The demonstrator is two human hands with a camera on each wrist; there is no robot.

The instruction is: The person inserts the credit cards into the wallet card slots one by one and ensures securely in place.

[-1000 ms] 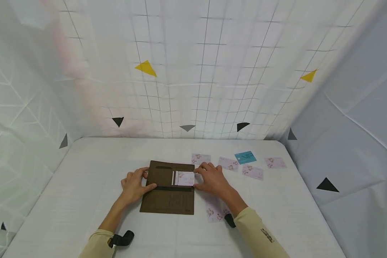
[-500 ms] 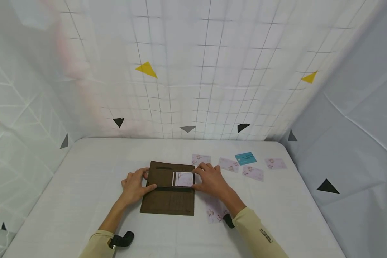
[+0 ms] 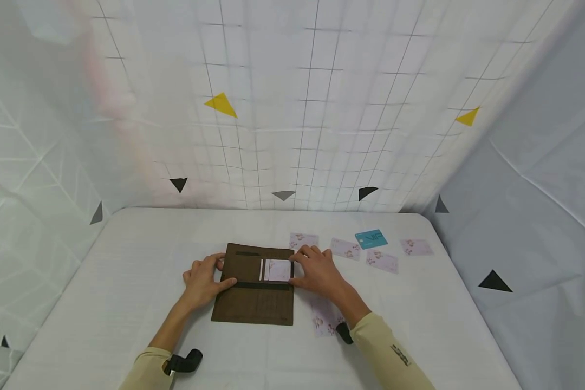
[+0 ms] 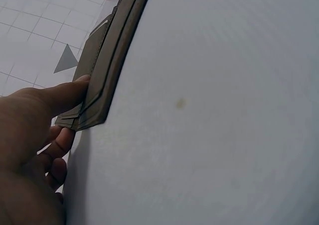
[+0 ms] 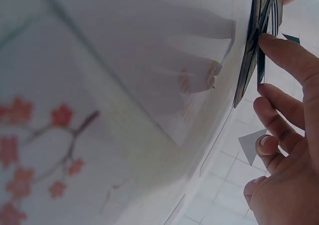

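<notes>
An unfolded brown wallet (image 3: 253,306) lies flat on the table, with several card edges and a pale floral card (image 3: 279,270) in its upper half. My left hand (image 3: 202,281) grips the wallet's left edge; in the left wrist view the thumb (image 4: 70,93) lies on top and fingers curl below. At the right side, my right hand (image 3: 322,273) pinches the floral card between thumb and forefinger by its upper and lower edges. The right wrist view shows these fingertips (image 5: 266,91) against the wallet's side (image 5: 245,78); the card is seen there only edge-on.
Beyond the right hand lie a blue card (image 3: 371,239) and several floral cards (image 3: 416,246) on the white table (image 3: 141,244). Another floral piece (image 3: 324,319) is partly under the right forearm. White sheets (image 3: 273,65) surround the table's back and sides.
My right hand has shifted slightly left with the floral card, which sits a little further into the wallet. My left hand and the wallet have stayed in place.
</notes>
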